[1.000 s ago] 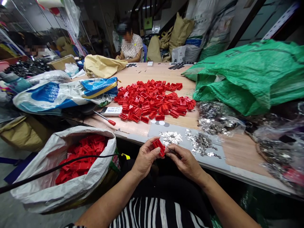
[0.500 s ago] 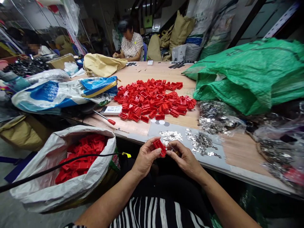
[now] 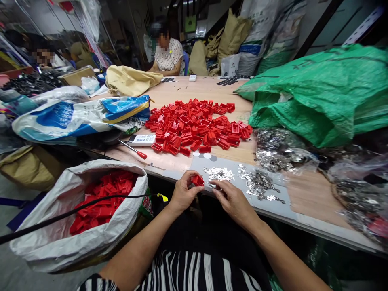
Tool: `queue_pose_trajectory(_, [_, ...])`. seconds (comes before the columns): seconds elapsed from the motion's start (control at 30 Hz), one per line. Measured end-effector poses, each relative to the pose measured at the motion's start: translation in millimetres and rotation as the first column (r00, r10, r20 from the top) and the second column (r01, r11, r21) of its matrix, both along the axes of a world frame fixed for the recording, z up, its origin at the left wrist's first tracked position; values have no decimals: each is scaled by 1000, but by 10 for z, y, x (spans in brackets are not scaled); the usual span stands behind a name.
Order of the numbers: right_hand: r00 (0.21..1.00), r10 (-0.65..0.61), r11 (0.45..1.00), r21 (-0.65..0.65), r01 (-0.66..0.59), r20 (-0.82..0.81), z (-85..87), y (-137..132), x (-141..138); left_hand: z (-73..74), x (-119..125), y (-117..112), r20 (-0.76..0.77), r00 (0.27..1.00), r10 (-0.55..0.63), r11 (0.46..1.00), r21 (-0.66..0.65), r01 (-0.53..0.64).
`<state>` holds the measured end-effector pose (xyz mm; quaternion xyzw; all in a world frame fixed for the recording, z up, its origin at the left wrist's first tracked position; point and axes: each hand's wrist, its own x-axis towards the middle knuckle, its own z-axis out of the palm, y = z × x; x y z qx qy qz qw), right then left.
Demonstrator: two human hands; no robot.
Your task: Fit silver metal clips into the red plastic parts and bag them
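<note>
My left hand (image 3: 184, 191) is closed on a small red plastic housing (image 3: 197, 180), gripped between thumb and fingers just off the table's front edge. Close beside it, my right hand (image 3: 228, 197) pinches a thin metal tool (image 3: 209, 184), whose tip points toward the housing. The fingers hide most of this tool, so its kind is unclear. Beyond my hands, small silvery metal plates (image 3: 218, 173) lie on a grey mat (image 3: 198, 162). A second heap of metal pieces (image 3: 257, 182) is to their right. Farther back spreads a large pile of similar red housings (image 3: 194, 127).
An open white sack (image 3: 39, 226) with red parts stands at my left, a black cable (image 3: 100, 201) crossing it. A red-handled screwdriver (image 3: 133, 149) lies by a white box (image 3: 142, 140). A green sack (image 3: 312, 93) and bagged metal parts (image 3: 279, 149) occupy the right. A co-worker (image 3: 168, 54) sits opposite.
The red housing has turned in my left hand and shifted slightly up and left. My right hand has drawn slightly apart from it, still pinching the thin tool.
</note>
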<state>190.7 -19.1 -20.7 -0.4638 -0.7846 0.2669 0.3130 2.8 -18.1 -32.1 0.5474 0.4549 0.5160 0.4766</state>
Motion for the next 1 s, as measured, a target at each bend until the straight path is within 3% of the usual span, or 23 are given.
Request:
queue_pose_trajectory(0.17, [998,12,1000,-25,-11,60,10,47,-28,-20,-18,78,-247,968,-39,996,63,56])
queue_pose_trajectory(0.33, [993,58,997,-50,-54,102,54,99,-9,-17,-20,105,-373,926,-63,992,80,99])
queue_pose_trajectory(1.0, [987,129,989,-91,-120,96,15,128,54,-24,-28,101,-361,930,-67,985,124,119])
